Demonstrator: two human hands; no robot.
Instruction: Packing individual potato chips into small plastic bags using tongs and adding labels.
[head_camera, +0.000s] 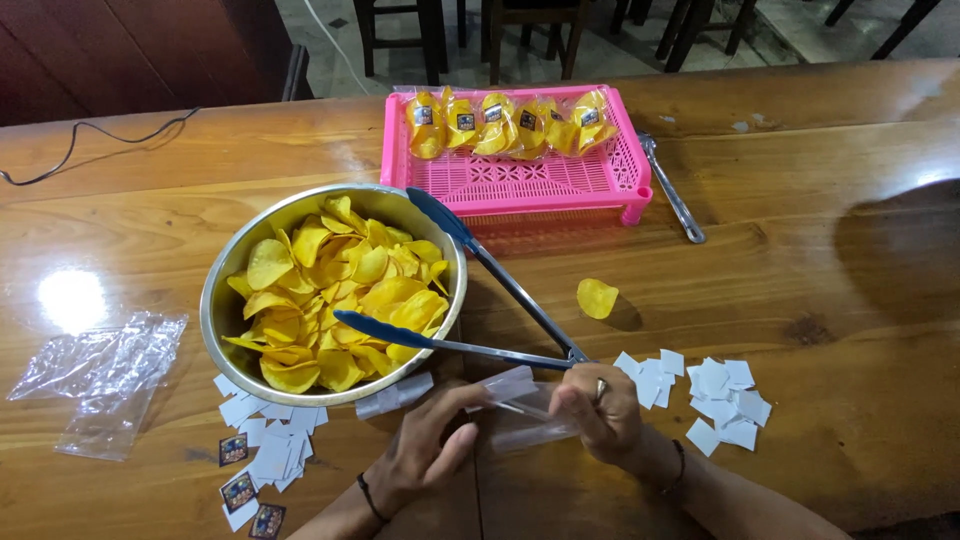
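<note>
**Both hands on an empty clear bag, near table edge**

Left hand (425, 450) and right hand (598, 412) each pinch an end of a small clear plastic bag (520, 405), fingers clenched on the film. The bag sits just in front of the steel bowl (222, 300) of yellow chips (335, 300).

Blue-tipped tongs (470, 300) rest across the bowl rim, handle end touching the right hand. One stray chip (597, 298) lies on the table (850, 250). Filled packs (510, 125) line the pink basket (520, 185).

My take: rub the film layers apart at the mouth, hold the opening wide and level, and keep it close to the bowl.
</note>
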